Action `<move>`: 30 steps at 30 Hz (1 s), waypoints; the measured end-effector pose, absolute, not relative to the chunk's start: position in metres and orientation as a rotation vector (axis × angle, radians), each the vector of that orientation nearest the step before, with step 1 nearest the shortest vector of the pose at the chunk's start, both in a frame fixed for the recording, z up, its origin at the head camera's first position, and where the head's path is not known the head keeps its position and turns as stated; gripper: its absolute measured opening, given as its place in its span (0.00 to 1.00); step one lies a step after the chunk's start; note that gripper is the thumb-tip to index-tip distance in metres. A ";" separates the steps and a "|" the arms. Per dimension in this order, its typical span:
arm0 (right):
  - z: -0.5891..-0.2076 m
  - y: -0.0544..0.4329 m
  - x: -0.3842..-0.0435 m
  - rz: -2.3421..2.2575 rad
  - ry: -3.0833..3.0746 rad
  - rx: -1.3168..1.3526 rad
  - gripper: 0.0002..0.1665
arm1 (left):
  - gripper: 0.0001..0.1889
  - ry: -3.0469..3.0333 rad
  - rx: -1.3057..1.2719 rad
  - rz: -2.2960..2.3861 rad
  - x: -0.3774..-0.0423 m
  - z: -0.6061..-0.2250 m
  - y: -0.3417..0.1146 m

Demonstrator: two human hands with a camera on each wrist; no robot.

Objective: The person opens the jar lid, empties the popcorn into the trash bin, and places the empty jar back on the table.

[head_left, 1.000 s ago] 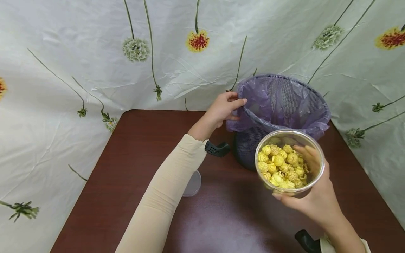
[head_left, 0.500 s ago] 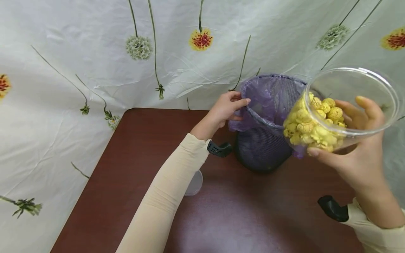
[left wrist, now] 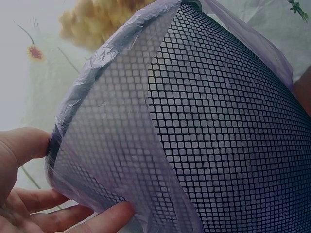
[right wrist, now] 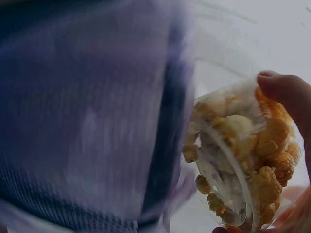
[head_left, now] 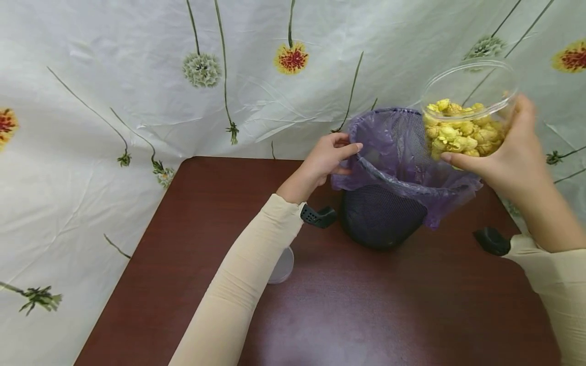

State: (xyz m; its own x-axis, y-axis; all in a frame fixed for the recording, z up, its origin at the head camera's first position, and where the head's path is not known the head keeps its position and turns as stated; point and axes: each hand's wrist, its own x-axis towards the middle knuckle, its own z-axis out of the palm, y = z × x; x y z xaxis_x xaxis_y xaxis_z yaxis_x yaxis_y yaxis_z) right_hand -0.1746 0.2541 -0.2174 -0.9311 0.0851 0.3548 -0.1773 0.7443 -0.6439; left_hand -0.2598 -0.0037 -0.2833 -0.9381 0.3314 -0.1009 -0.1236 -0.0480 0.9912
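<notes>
While the red table [head_left: 348, 300] bears a bin [head_left: 384, 213], floral cloth [head_left: 137, 86] hangs behind.

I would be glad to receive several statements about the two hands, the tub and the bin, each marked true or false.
1. The right hand holds the clear tub. True.
2. The tub is empty. False: yellow popcorn lies in it.
3. A purple liner folds over the top of the mesh bin. True.
4. The left hand lies flat on the table. False: the left hand grips the lined edge of the bin.
5. The table is dark red. True.
</notes>
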 end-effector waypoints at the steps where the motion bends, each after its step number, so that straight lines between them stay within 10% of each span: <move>1: -0.216 0.255 -0.178 0.963 -2.613 0.080 0.65 | 0.30 1.920 0.220 2.057 -0.260 -0.283 -0.004; 30: -0.174 0.253 -0.219 -0.262 -2.954 0.543 0.71 | 0.31 1.928 0.211 2.062 -0.261 -0.287 -0.003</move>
